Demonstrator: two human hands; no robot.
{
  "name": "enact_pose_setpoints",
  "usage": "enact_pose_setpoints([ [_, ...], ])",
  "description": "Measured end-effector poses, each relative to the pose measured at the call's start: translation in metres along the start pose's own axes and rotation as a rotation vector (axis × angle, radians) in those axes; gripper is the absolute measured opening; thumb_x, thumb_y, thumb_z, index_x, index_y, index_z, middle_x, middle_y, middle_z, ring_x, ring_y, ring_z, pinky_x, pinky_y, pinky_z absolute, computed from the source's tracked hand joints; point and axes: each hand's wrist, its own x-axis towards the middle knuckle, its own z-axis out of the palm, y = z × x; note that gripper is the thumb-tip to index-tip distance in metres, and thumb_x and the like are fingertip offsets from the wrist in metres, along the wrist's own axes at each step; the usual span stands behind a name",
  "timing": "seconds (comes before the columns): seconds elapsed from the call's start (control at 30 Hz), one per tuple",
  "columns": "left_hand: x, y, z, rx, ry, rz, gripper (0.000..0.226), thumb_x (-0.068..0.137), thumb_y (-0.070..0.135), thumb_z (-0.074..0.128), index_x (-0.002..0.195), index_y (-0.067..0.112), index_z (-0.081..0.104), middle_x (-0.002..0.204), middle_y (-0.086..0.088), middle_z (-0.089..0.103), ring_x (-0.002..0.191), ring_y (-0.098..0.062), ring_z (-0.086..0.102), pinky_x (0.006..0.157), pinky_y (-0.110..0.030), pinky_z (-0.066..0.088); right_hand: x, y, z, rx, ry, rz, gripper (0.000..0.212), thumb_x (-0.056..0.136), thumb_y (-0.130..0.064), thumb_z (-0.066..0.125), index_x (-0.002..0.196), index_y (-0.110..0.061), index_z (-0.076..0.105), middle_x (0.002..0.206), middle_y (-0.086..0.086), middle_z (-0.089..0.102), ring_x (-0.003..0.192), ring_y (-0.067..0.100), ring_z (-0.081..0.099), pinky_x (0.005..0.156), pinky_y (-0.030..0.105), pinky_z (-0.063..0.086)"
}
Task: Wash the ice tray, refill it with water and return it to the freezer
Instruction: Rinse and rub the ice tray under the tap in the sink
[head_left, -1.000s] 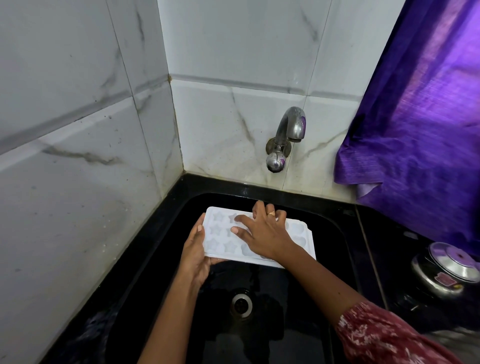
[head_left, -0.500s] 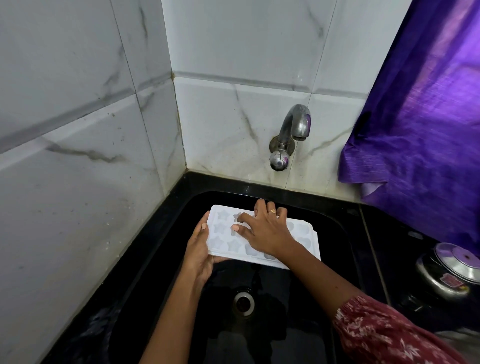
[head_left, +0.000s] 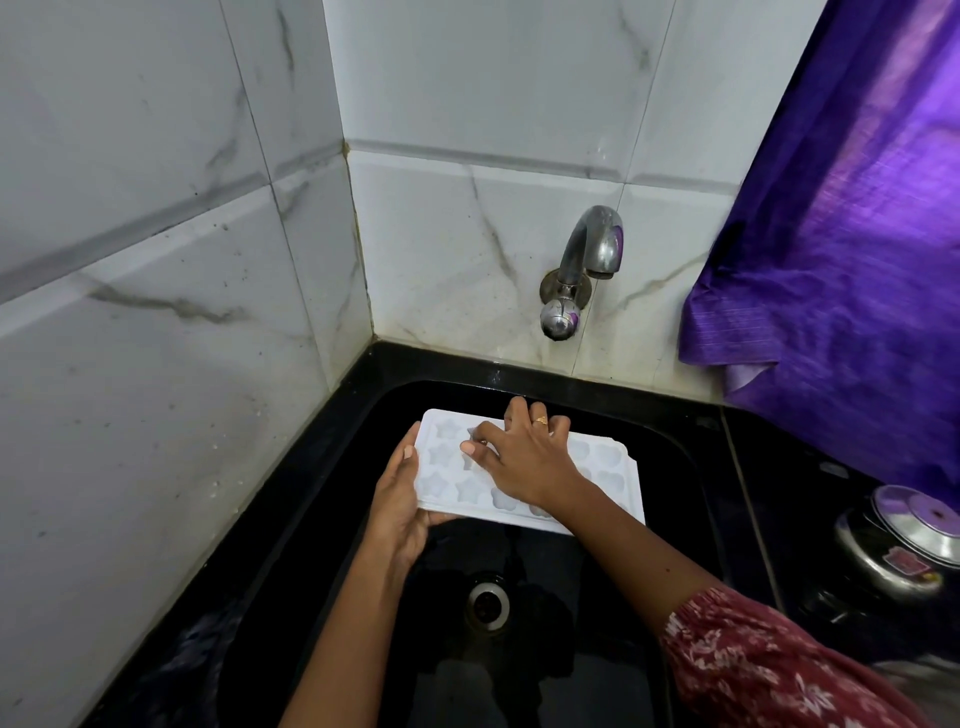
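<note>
A white ice tray (head_left: 605, 470) with star-shaped cells is held flat over the black sink (head_left: 670, 519). My left hand (head_left: 402, 499) grips its left end, thumb on top and fingers underneath. My right hand (head_left: 522, 452) lies on top of the tray, its fingertips pressing into the cells near the left and far side. It wears a ring and hides the middle cells. A metal tap (head_left: 582, 270) sticks out of the tiled wall above the tray; no water runs from it.
The drain (head_left: 487, 605) sits in the sink floor below the tray. White marble tiles wall off the left and the back. A purple curtain (head_left: 852, 260) hangs at right. A steel lidded pot (head_left: 898, 540) stands on the black counter at right.
My right hand's fingers have shifted slightly over the cells. The tray and my left hand stay in about the same place; the view has drifted a little.
</note>
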Motion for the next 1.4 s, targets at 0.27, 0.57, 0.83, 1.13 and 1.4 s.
enact_pose_setpoints([
  [0.27,0.004,0.003,-0.001,0.004,-0.002,0.017,0.038,0.102,0.029,0.033,0.138,0.023,0.044,0.130,-0.009,0.057,0.107,-0.028,0.061,0.068,-0.043,0.057,0.002,-0.013,-0.002,0.007,0.099,-0.060,0.047,0.093,-0.056,0.029,0.128,-0.029,0.044,0.118,0.008,0.039,0.105,0.026,0.038,0.086,0.041,0.025],
  [0.57,0.006,-0.001,-0.006,0.012,-0.017,0.017,0.031,0.102,0.032,0.031,0.125,0.032,0.052,0.123,-0.006,0.062,0.103,-0.026,0.064,0.073,-0.045,0.057,0.014,-0.027,0.001,0.009,-0.041,-0.098,0.051,0.091,-0.062,0.025,0.132,-0.038,0.043,0.124,0.009,0.035,0.114,0.028,0.033,0.094,0.046,0.022],
  [0.83,0.007,-0.002,-0.010,0.030,-0.016,0.031,0.031,0.101,0.033,0.033,0.124,0.033,0.053,0.122,-0.004,0.062,0.106,-0.024,0.063,0.070,-0.040,0.058,0.016,-0.026,-0.001,-0.048,-0.009,-0.103,0.048,0.093,-0.059,0.026,0.127,-0.035,0.048,0.128,0.011,0.037,0.114,0.029,0.035,0.093,0.045,0.022],
  [1.13,0.007,0.003,-0.010,0.027,-0.031,0.024,0.034,0.102,0.031,0.032,0.130,0.029,0.051,0.118,-0.002,0.063,0.106,-0.026,0.062,0.083,-0.047,0.052,0.011,-0.033,0.002,-0.074,0.013,-0.127,0.052,0.092,-0.061,0.025,0.132,-0.033,0.044,0.127,0.012,0.037,0.110,0.030,0.036,0.091,0.046,0.024],
  [1.4,0.008,0.005,-0.018,0.042,-0.073,0.057,0.035,0.100,0.032,0.034,0.131,0.025,0.049,0.119,-0.002,0.063,0.096,-0.019,0.066,0.062,-0.037,0.060,-0.022,-0.016,-0.006,0.028,0.129,0.012,0.045,0.095,-0.053,0.026,0.133,-0.032,0.039,0.121,0.007,0.038,0.107,0.025,0.037,0.089,0.040,0.024],
])
